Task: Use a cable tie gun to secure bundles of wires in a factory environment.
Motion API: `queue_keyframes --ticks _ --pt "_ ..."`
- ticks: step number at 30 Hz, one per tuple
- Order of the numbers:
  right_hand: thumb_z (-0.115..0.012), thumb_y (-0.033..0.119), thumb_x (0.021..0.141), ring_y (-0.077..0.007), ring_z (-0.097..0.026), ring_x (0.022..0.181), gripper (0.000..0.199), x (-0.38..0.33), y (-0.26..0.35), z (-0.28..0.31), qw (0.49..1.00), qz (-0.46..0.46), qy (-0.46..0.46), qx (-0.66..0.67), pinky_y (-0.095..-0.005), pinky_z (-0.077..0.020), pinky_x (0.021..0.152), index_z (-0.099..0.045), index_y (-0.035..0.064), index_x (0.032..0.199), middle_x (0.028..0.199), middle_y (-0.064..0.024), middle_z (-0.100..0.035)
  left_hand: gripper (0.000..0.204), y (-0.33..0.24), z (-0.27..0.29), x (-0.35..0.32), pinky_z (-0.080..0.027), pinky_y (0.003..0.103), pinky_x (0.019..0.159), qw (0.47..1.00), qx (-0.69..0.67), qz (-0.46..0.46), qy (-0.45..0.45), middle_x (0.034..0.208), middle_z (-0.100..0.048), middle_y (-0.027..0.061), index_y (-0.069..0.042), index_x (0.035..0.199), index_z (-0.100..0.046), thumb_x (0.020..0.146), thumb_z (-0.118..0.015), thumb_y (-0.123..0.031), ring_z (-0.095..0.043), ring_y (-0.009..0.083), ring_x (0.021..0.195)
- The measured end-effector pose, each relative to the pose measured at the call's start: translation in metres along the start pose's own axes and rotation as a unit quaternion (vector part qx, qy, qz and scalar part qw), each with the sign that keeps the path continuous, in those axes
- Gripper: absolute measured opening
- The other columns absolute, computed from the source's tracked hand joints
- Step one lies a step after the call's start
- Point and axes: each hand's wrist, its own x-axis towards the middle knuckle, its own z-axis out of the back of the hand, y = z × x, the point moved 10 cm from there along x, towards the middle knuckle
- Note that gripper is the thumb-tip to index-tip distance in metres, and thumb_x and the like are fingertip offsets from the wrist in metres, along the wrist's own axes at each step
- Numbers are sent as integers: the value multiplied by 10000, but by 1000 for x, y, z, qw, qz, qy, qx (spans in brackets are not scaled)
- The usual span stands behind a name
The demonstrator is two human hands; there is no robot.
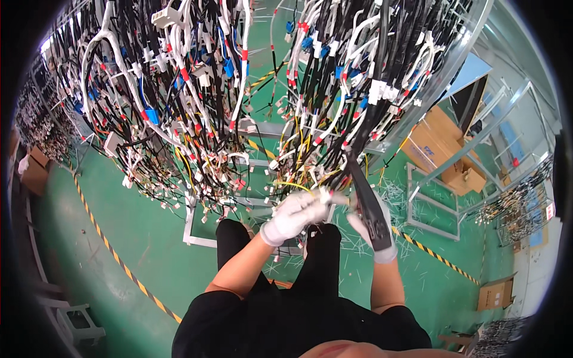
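The wire ends point(325, 195) of the harness bundle point(334, 89) hanging at the upper right of centre meet your fingers in the middle of the frame. Your left hand point(293, 216), in a white glove, is curled at those ends; its fingertips are blurred, so I cannot tell whether they pinch a wire. Your right hand point(360, 227) lies partly behind a thick black strip point(367, 197) slanting down from the bundle; whether it grasps the strip is hidden. You seem to be in the middle of handling the loose ends, and the next move would call for keeping the strip clear of your fingers and singling out one wire. A second harness bundle point(179, 119) hangs at upper left, with a metal frame point(200, 241) below. Farther out, thin pale offcuts point(352, 253) litter the green floor point(137, 238), and a cardboard box point(433, 140) stands at the right.
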Motion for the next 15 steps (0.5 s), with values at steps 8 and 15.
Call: queue_keyframes --ticks 8,15 --pt "-807 115 731 -307 -611 778 466 -15 56 -3 963 129 125 -201 -366 -500 719 -587 -8 1123 901 -137 -592 533 -60 2 3 -516 397 647 729 596 -271 -199 845 -630 117 -82 1319 -583 791 -626 -20 -623 290 799" --pt "-764 78 720 -378 -626 814 456 -15 81 -4 961 118 182 -173 -403 -508 717 -577 -14 1126 943 -181 -598 662 -67 -1 0 -480 342 525 638 686 -261 -233 798 -591 20 -122 1404 -524 761 -657 -41 -569 220 710"
